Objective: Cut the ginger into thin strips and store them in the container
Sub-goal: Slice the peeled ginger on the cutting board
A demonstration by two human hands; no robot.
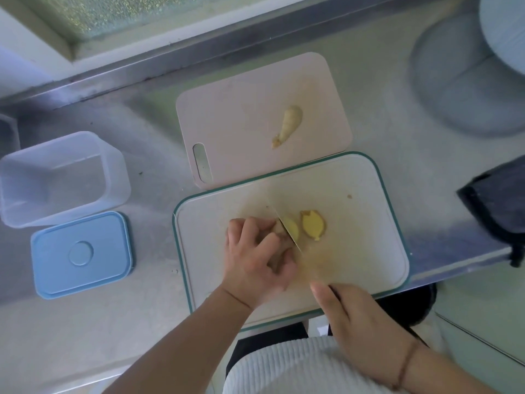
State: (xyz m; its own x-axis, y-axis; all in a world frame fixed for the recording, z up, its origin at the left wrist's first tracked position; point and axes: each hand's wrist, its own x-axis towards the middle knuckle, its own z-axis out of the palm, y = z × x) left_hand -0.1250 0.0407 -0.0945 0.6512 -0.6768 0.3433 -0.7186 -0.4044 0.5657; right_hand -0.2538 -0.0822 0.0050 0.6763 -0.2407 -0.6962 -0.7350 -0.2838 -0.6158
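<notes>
On the steel counter [159, 137], the green-rimmed cutting board [377, 223] carries the work — left hand [255, 257] curled over a ginger piece [292, 229], right hand [358, 317] gripping the knife [287, 227], one cut slice [313, 224] at 3 o'clock. At 12, a pink board [241, 118] bears another ginger root [288, 125]. At 9 — a clear container [113, 172], nothing visible inside, blue lid [82, 254] beside it.

Kitchen, steel counter [142, 322], cutting boards [355, 180], ginger [288, 125]
</notes>
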